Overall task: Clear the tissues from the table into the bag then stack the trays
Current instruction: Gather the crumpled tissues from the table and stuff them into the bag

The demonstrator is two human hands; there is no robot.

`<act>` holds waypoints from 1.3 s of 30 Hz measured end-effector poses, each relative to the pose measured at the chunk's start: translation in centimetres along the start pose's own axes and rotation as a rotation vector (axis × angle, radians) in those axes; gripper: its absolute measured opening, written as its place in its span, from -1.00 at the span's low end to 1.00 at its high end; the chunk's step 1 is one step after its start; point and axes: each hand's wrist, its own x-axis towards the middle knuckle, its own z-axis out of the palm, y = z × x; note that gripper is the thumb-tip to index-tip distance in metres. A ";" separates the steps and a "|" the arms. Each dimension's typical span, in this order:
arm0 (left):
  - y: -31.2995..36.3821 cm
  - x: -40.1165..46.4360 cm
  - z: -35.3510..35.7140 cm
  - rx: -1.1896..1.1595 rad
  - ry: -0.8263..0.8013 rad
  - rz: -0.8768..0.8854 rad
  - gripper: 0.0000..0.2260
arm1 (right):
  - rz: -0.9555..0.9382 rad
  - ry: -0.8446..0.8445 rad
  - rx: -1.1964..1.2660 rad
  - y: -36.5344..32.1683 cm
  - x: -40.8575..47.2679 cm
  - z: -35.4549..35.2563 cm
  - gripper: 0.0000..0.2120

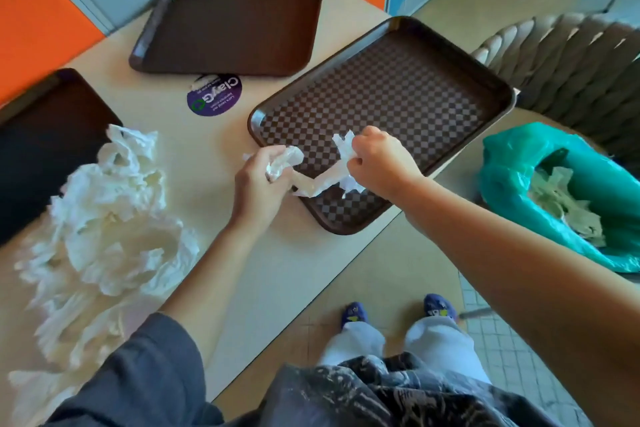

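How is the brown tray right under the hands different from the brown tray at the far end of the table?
The near tray shows a checkered floor; the far tray looks plain dark brown. The near tray lies under both hands and the tissue they hold, and sticks out over the table edge; the far tray is bare and lies wholly on the table. They are turned at different angles. Both are brown, rectangular, with raised rims and rounded corners.

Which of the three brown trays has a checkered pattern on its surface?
The tray nearest the green bag, the checkered tray under both hands. The far tray and the left tray look plain dark brown.
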 end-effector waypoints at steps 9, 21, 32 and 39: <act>6.9 0.5 6.9 0.029 -0.108 0.104 -0.78 | 0.092 0.083 -0.023 8.2 -3.9 -3.8 -0.85; 19.3 -2.3 19.9 -0.001 -0.242 0.191 -0.81 | 0.278 0.183 -0.004 23.7 -12.5 -10.5 -0.86; 25.9 -3.0 31.2 -0.004 -0.380 0.160 -0.76 | 0.514 0.072 0.027 36.6 -19.4 -8.7 -0.80; 25.2 -2.7 34.3 0.079 -0.467 0.125 -0.75 | 0.583 -0.128 0.044 38.8 -20.4 -4.9 -0.55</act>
